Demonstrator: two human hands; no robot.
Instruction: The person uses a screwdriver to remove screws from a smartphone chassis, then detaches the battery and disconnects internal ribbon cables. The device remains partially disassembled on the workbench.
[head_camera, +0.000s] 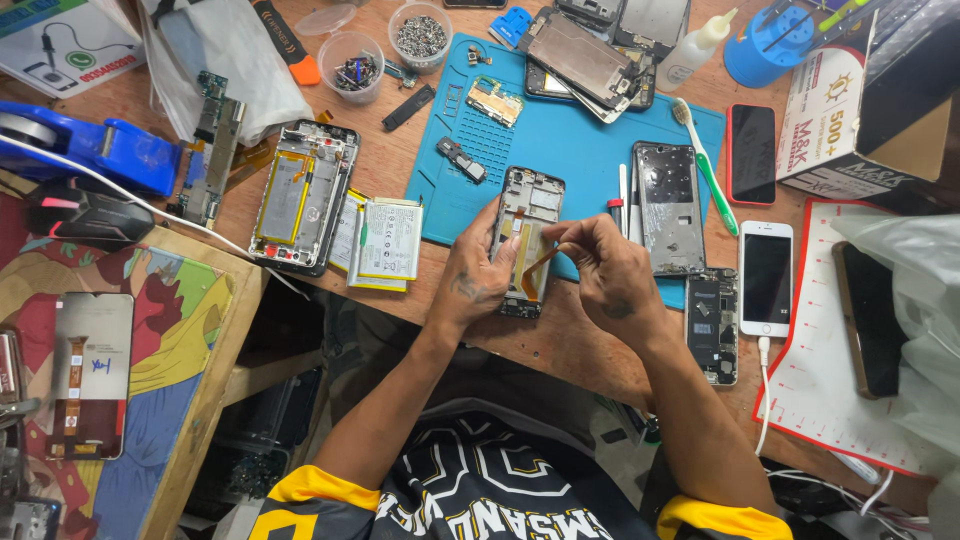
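An opened phone frame (528, 205) with its back off lies at the near edge of the blue repair mat (560, 135). My left hand (475, 275) grips the frame along its left side. My right hand (608, 268) pinches an orange flex ribbon (537, 266) that curves up out of the frame's lower half. Both hands sit over the wooden table edge.
Another opened phone (300, 195) and a loose battery (385, 240) lie left of the mat. A bare phone frame (665, 205), a green toothbrush (708, 170), a white phone (766, 278) and a red phone (752, 152) lie to the right. Screw cups (420, 32) stand at the back.
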